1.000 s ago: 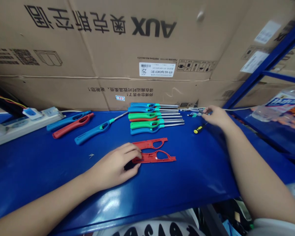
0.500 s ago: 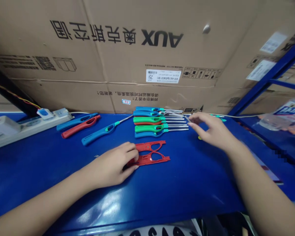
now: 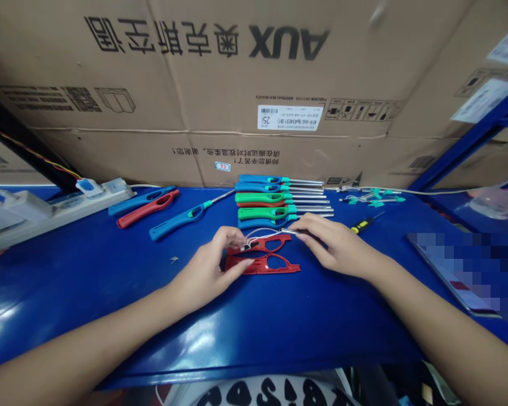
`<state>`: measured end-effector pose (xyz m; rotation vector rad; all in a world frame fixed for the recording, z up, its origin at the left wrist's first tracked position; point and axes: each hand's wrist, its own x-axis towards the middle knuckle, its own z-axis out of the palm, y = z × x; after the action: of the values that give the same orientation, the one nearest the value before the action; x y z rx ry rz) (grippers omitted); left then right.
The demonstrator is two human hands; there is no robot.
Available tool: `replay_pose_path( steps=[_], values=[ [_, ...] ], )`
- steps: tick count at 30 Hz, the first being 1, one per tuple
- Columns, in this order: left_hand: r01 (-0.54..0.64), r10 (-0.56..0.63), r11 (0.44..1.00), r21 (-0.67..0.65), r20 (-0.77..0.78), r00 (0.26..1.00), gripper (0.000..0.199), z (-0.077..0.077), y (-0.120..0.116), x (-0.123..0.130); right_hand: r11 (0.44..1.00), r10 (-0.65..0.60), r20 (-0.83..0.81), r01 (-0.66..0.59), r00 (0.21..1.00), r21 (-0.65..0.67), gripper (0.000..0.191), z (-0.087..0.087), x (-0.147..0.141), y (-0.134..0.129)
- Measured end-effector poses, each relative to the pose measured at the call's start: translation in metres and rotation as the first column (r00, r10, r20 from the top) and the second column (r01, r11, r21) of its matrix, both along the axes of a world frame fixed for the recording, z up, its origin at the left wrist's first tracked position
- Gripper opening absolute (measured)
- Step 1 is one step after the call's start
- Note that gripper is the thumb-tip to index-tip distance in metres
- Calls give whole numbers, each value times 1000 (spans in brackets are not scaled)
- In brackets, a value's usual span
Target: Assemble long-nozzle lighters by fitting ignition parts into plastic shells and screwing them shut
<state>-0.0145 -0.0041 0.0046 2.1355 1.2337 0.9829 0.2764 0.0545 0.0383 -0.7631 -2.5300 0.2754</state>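
Two red lighter handle halves lie side by side on the blue table, the upper half (image 3: 274, 245) behind the lower half (image 3: 275, 263). Over their left ends is my left hand (image 3: 220, 259), thumb and fingers apart. Its thumb reaches the lower half, while its fingertips are beside a small black piece (image 3: 247, 247) on white wires. My right hand (image 3: 334, 242) pinches a thin silver wired part (image 3: 288, 230), just right of the upper half. The white wires (image 3: 265, 231) run from it toward my left fingers.
Several lighters with metal tubes (image 3: 262, 198) lie in a row behind. To the left are a blue lighter (image 3: 178, 220), handles (image 3: 148, 208) and a power strip (image 3: 88, 197). Turquoise wired parts (image 3: 375, 197), a yellow-black screwdriver (image 3: 366, 223) and a tablet-like device (image 3: 452, 276) lie right.
My right hand has come left from beside the row of lighters, bringing the wired part to the red halves. My left hand has opened from its hold on them. The view has shifted slightly.
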Motion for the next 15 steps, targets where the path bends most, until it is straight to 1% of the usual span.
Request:
replay_pose_path(
  steps=[4, 7, 11, 13, 15],
  values=[
    [22, -24, 999, 42, 44, 999, 29, -2, -2, 1, 998, -20, 75, 24, 997, -54, 26, -2, -2, -1],
    [28, -33, 997, 67, 70, 997, 28, 0, -3, 1, 985, -29, 118, 49, 993, -166, 24, 0, -2, -2],
    [25, -27, 992, 126, 10, 1000, 26, 5, -5, 1, 924, 31, 125, 19, 992, -381, 19, 5, 0, -3],
    [35, -32, 986, 161, -21, 999, 21, 7, -5, 1, 895, 69, 121, -8, 990, -446, 18, 9, 1, -3],
    [54, -46, 981, 186, -44, 998, 13, 9, -4, 1, 876, 116, 128, -41, 985, -481, 19, 12, 2, -3]
  ],
)
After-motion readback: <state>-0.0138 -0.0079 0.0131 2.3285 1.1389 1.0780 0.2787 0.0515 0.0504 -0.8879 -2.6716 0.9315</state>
